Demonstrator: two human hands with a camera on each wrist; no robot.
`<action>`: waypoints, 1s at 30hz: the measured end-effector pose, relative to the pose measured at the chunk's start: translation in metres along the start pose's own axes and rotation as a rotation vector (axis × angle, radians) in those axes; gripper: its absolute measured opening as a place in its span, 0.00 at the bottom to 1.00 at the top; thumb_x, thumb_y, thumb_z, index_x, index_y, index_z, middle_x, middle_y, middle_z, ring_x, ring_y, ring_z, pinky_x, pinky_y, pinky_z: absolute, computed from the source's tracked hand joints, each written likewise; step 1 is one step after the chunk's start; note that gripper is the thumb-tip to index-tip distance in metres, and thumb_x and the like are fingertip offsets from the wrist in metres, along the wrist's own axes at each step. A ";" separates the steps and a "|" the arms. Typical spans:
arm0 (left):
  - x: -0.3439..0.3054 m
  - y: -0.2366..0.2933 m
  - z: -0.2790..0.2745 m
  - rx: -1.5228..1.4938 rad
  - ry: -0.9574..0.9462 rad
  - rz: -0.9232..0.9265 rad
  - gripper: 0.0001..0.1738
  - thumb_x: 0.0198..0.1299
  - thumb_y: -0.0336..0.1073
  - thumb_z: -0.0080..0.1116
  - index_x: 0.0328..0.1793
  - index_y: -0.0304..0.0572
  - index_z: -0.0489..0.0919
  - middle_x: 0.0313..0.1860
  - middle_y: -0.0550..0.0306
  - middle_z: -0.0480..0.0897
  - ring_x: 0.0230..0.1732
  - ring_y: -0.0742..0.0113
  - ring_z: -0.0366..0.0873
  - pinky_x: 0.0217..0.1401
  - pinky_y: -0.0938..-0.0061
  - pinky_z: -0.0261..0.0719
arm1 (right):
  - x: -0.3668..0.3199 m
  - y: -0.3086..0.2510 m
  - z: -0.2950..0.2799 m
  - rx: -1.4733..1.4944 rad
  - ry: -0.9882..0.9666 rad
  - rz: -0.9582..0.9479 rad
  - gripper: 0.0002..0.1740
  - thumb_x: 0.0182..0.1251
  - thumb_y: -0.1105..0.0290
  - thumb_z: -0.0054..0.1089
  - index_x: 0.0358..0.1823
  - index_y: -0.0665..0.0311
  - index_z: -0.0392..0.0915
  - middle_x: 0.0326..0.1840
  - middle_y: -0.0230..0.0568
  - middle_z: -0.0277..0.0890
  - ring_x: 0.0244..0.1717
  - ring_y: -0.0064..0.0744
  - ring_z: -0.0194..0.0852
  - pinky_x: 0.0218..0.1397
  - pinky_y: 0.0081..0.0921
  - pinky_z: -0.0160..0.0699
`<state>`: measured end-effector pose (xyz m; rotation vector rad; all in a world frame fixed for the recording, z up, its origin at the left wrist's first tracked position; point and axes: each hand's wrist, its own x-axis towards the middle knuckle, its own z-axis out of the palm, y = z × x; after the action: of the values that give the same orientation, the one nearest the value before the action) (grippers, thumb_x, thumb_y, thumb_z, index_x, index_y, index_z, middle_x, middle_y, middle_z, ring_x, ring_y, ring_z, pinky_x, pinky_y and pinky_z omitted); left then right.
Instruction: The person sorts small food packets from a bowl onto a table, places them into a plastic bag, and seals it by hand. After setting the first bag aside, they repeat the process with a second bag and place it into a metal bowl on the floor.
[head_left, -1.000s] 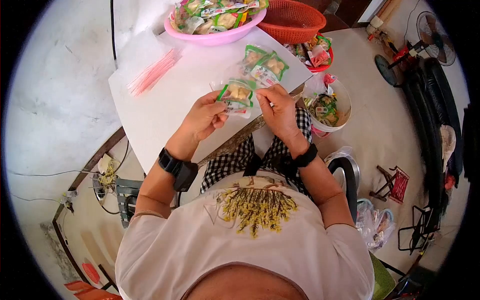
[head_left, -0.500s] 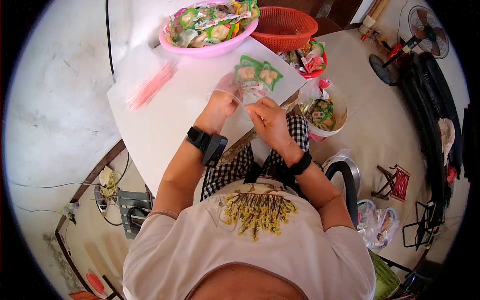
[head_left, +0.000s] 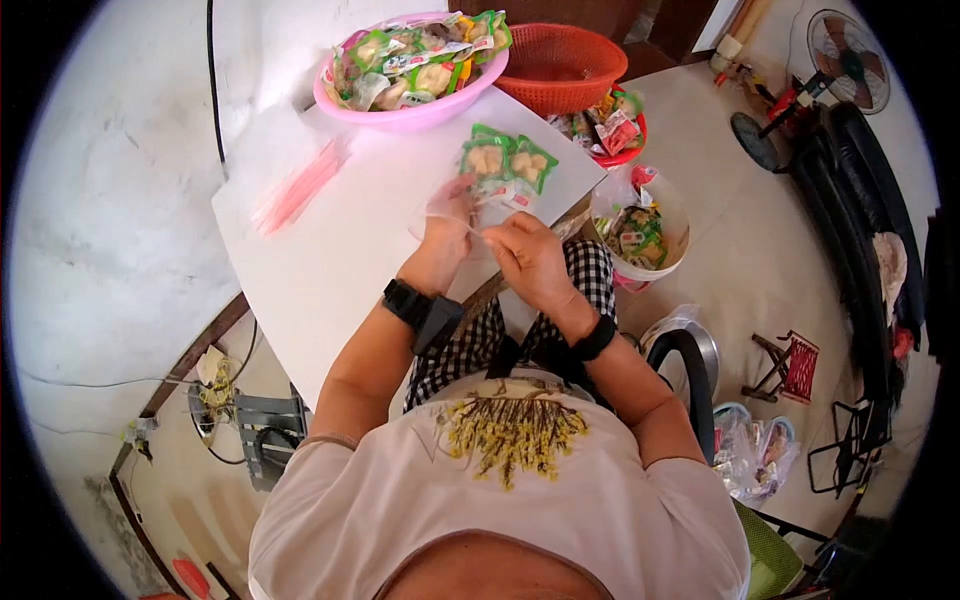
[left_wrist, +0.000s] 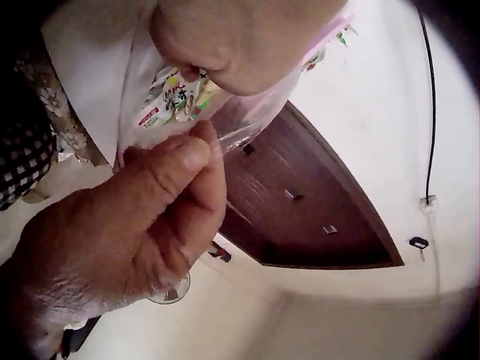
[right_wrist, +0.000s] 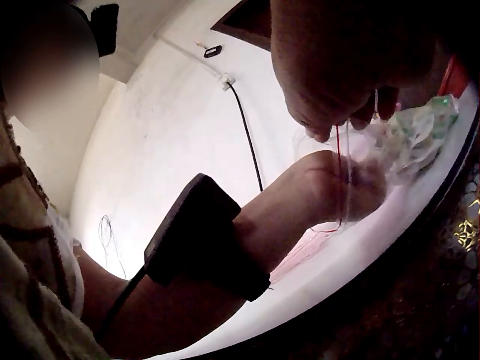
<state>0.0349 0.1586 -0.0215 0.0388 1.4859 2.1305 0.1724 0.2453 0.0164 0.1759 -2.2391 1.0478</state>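
A clear plastic bag [left_wrist: 255, 120] surrounds the fingers of my left hand [head_left: 450, 215]; they point toward the table's far side, and in the head view they are too blurred to tell how they bend. My right hand [head_left: 530, 255] pinches the bag's near edge between thumb and fingers, as the left wrist view also shows at the right hand [left_wrist: 150, 210]. Just beyond the hands, two green-edged packets [head_left: 530, 165] of pale pieces lie side by side on the white table [head_left: 310, 260]. Whether my left fingers hold a packet is hidden.
A pink basin [head_left: 430, 118] heaped with packets stands at the table's far edge, beside an orange-red basket [head_left: 565, 75]. Pink strips [head_left: 300, 190] lie to the left. On the floor at right stands a white bucket [head_left: 677, 215] holding packets.
The packet between my hands a second ago is no longer plainly visible. My left hand has moved right and its fingers went into the bag; my right hand keeps pinching near the edge.
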 end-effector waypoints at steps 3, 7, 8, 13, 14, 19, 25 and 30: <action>0.013 -0.011 -0.005 0.013 -0.032 0.023 0.18 0.67 0.29 0.46 0.61 0.32 0.71 0.48 0.45 0.80 0.41 0.57 0.81 0.45 0.66 0.83 | -0.001 0.000 0.000 -0.013 -0.007 -0.008 0.06 0.60 0.76 0.62 0.39 0.63 0.81 0.28 0.42 0.71 0.29 0.43 0.72 0.30 0.35 0.71; 0.041 -0.010 0.000 -0.396 -0.184 -0.082 0.17 0.68 0.32 0.46 0.61 0.33 0.73 0.44 0.49 0.82 0.33 0.64 0.78 0.35 0.74 0.79 | 0.000 0.000 -0.001 -0.035 -0.027 -0.051 0.06 0.61 0.77 0.62 0.40 0.64 0.81 0.29 0.42 0.71 0.28 0.41 0.72 0.29 0.32 0.70; 0.030 0.005 0.012 -0.543 -0.199 -0.122 0.17 0.68 0.33 0.47 0.60 0.33 0.73 0.43 0.50 0.82 0.31 0.67 0.77 0.32 0.77 0.77 | 0.001 0.000 0.000 -0.038 -0.030 -0.058 0.06 0.61 0.77 0.62 0.40 0.64 0.81 0.29 0.42 0.71 0.28 0.41 0.72 0.29 0.33 0.70; 0.027 0.004 0.007 0.128 -0.037 0.165 0.16 0.63 0.27 0.48 0.55 0.32 0.77 0.39 0.58 0.80 0.28 0.78 0.71 0.28 0.86 0.69 | 0.002 -0.004 -0.002 -0.068 -0.016 -0.060 0.05 0.60 0.76 0.63 0.38 0.65 0.80 0.28 0.43 0.71 0.29 0.44 0.72 0.30 0.35 0.70; 0.034 -0.003 0.002 0.226 -0.012 0.204 0.16 0.62 0.26 0.49 0.55 0.32 0.78 0.38 0.59 0.80 0.28 0.80 0.70 0.28 0.87 0.68 | 0.002 -0.005 -0.003 -0.076 -0.009 -0.055 0.05 0.60 0.76 0.63 0.38 0.65 0.80 0.28 0.43 0.71 0.29 0.44 0.72 0.30 0.36 0.71; 0.008 0.000 0.008 -0.021 -0.076 0.178 0.16 0.60 0.24 0.49 0.53 0.33 0.78 0.37 0.57 0.80 0.26 0.77 0.71 0.26 0.85 0.70 | 0.001 -0.002 -0.003 -0.123 0.006 -0.070 0.04 0.59 0.74 0.62 0.35 0.63 0.79 0.28 0.43 0.70 0.31 0.45 0.72 0.32 0.38 0.72; -0.008 0.015 0.012 0.037 -0.018 -0.027 0.14 0.61 0.21 0.52 0.53 0.31 0.76 0.39 0.57 0.80 0.33 0.74 0.76 0.32 0.84 0.75 | 0.001 -0.004 -0.003 -0.143 -0.004 -0.096 0.04 0.59 0.75 0.63 0.36 0.64 0.79 0.28 0.43 0.71 0.31 0.46 0.73 0.33 0.38 0.72; 0.020 -0.003 -0.003 -0.104 -0.099 0.099 0.20 0.59 0.18 0.51 0.59 0.29 0.72 0.46 0.53 0.79 0.41 0.69 0.78 0.40 0.81 0.78 | -0.002 -0.001 -0.002 -0.158 -0.034 -0.084 0.04 0.59 0.76 0.63 0.36 0.64 0.80 0.29 0.44 0.73 0.32 0.47 0.73 0.33 0.39 0.73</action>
<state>0.0185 0.1657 -0.0305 0.1801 1.3397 2.2475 0.1753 0.2457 0.0170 0.2185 -2.3122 0.8258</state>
